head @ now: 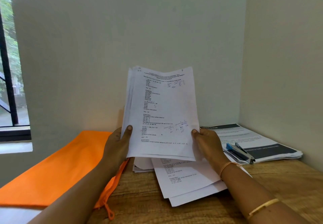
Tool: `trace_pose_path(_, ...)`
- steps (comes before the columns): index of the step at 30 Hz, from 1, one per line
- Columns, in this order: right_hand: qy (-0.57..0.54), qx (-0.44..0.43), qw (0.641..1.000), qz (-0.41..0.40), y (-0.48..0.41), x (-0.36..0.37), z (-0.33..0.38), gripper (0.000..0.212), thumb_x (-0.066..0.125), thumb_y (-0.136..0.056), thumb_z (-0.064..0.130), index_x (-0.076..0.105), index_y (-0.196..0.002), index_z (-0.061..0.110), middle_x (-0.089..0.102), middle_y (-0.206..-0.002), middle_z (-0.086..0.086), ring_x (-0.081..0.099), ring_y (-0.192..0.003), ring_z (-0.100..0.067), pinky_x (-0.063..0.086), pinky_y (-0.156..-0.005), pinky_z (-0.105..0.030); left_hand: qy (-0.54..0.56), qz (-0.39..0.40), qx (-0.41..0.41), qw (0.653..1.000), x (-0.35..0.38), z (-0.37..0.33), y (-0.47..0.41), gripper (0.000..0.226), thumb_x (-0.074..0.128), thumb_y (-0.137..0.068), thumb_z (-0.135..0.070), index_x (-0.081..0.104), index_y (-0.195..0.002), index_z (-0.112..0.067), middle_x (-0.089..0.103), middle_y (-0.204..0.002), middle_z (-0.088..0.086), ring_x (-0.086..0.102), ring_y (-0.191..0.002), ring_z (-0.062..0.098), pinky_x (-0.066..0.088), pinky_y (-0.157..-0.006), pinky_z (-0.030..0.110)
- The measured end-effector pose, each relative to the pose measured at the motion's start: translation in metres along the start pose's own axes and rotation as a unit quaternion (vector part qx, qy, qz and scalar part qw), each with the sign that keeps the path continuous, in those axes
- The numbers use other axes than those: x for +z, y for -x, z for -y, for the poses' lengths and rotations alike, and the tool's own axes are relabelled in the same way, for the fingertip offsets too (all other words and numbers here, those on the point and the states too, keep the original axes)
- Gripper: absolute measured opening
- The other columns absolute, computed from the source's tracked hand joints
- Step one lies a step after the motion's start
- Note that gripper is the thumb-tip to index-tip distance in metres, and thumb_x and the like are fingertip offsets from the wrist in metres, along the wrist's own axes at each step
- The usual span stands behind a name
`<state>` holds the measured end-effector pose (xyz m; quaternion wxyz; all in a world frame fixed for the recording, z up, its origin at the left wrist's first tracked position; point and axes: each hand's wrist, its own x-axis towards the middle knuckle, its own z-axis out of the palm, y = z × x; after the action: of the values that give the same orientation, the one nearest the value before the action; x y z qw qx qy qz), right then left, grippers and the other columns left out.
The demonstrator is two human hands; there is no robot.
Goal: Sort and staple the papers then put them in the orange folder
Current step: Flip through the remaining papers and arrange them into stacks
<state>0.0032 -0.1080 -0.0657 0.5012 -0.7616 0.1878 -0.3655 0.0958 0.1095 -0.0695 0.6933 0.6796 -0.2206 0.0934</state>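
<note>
Two forearms reach in over the wooden table [283,180], where loose sheets [188,181] lie fanned. Above them the left hand [118,143] and right hand [208,143] hold a sheaf of papers [162,108] upright, each pinching a lower side edge with the thumb on the front. The orange folder [57,169] lies flat at the left. A stapler [242,152] rests on a printed stack [265,136] at the right.

You have bare wooden tabletop [139,204] free between the flat orange fabric folder [57,171] and the loose white printed sheets [188,180]. A blue-and-silver metal stapler [242,152] on stacked papers [272,148] fills the right corner. The white paper sheaf [162,111] you hold blocks the middle.
</note>
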Motion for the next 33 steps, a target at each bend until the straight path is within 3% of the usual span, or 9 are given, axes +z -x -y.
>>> trace_pose_path(3,0.03,-0.019,0.999,-0.003,0.001,-0.001,0.0,0.038,0.049,-0.097,0.025,0.063,-0.074,-0.003,0.06,-0.077,-0.015,0.051,-0.072,-0.024,0.037,-0.065,-0.029,0.001,-0.02,-0.014,1.0,-0.001,0.001,-0.003,0.027,0.045,-0.098,-0.034,0.06,-0.108,-0.015,0.067,-0.098,0.005,0.062,-0.084,0.021,0.049,-0.062,0.03)
trace_pose_path(7,0.108,-0.054,0.992,-0.047,0.002,-0.011,0.001,0.046,0.045,-0.098,0.026,0.042,-0.054,0.015,0.046,-0.061,-0.002,0.044,-0.06,-0.016,0.027,-0.052,-0.025,-0.019,-0.052,-0.014,0.998,-0.003,0.003,-0.006,0.027,0.044,-0.099,-0.033,0.062,-0.105,-0.015,0.067,-0.091,0.006,0.06,-0.076,0.022,0.045,-0.054,0.027)
trace_pose_path(11,0.132,-0.038,0.988,-0.065,-0.007,-0.024,-0.006,0.041,0.043,-0.097,0.012,0.037,-0.057,0.017,0.042,-0.063,0.0,0.045,-0.073,-0.024,0.027,-0.055,-0.03,-0.063,-0.098,0.007,0.993,-0.013,0.003,-0.009,0.026,0.04,-0.1,-0.03,0.059,-0.103,-0.013,0.058,-0.076,0.003,0.051,-0.061,0.017,0.039,-0.035,0.02)
trace_pose_path(14,0.165,-0.005,0.985,-0.053,-0.011,-0.03,-0.011,0.032,0.039,-0.092,0.002,0.043,-0.063,0.018,0.047,-0.071,0.0,0.046,-0.079,-0.026,0.029,-0.058,-0.03,-0.09,-0.138,0.018,0.986,-0.023,0.007,-0.013,0.03,0.038,-0.101,-0.028,0.059,-0.109,-0.008,0.061,-0.088,0.009,0.051,-0.07,0.019,0.038,-0.048,0.027)
trace_pose_path(16,0.179,0.015,0.983,-0.043,-0.011,-0.034,-0.013,0.022,0.039,-0.091,0.002,0.05,-0.077,0.016,0.051,-0.085,-0.002,0.047,-0.084,-0.026,0.034,-0.069,-0.029,-0.11,-0.167,0.022,0.98,-0.03,0.009,-0.016,0.031,0.037,-0.102,-0.026,0.059,-0.109,-0.005,0.06,-0.097,0.013,0.051,-0.08,0.023,0.036,-0.059,0.03)
trace_pose_path(20,0.221,0.041,0.974,-0.029,-0.013,-0.042,-0.011,0.016,0.041,-0.09,0.004,0.055,-0.098,0.01,0.054,-0.098,-0.009,0.049,-0.089,-0.028,0.037,-0.077,-0.031,-0.14,-0.228,0.01,0.964,-0.044,0.014,-0.023,0.027,0.035,-0.102,-0.026,0.053,-0.094,-0.007,0.056,-0.093,0.019,0.053,-0.076,0.032,0.044,-0.061,0.037)
trace_pose_path(23,0.284,0.064,0.957,-0.001,-0.014,-0.046,-0.013,0.01,0.043,-0.09,0.007,0.052,-0.092,0.012,0.06,-0.107,-0.013,0.05,-0.088,-0.027,0.039,-0.077,-0.031,-0.147,-0.26,0.0,0.954,-0.052,0.016,-0.024,0.028,0.035,-0.102,-0.026,0.052,-0.096,-0.005,0.057,-0.098,0.024,0.055,-0.086,0.039,0.049,-0.074,0.048)
trace_pose_path(27,0.368,0.081,0.925,0.046,-0.015,-0.048,-0.016,0.017,0.043,-0.09,0.01,0.056,-0.102,0.011,0.06,-0.114,-0.013,0.054,-0.097,-0.028,0.039,-0.078,-0.029,-0.127,-0.281,-0.016,0.951,-0.054,0.015,-0.023,0.034,0.034,-0.102,-0.025,0.054,-0.108,0.002,0.056,-0.104,0.025,0.054,-0.09,0.04,0.043,-0.07,0.042)
trace_pose_path(33,0.428,0.045,0.896,0.111,-0.013,-0.045,-0.012,0.014,0.042,-0.089,0.008,0.051,-0.094,0.017,0.06,-0.115,-0.01,0.051,-0.09,-0.024,0.037,-0.076,-0.026,-0.137,-0.242,0.005,0.96,-0.046,0.01,-0.02,0.026,0.036,-0.102,-0.029,0.052,-0.095,-0.01,0.058,-0.1,0.02,0.056,-0.086,0.036,0.05,-0.074,0.048)
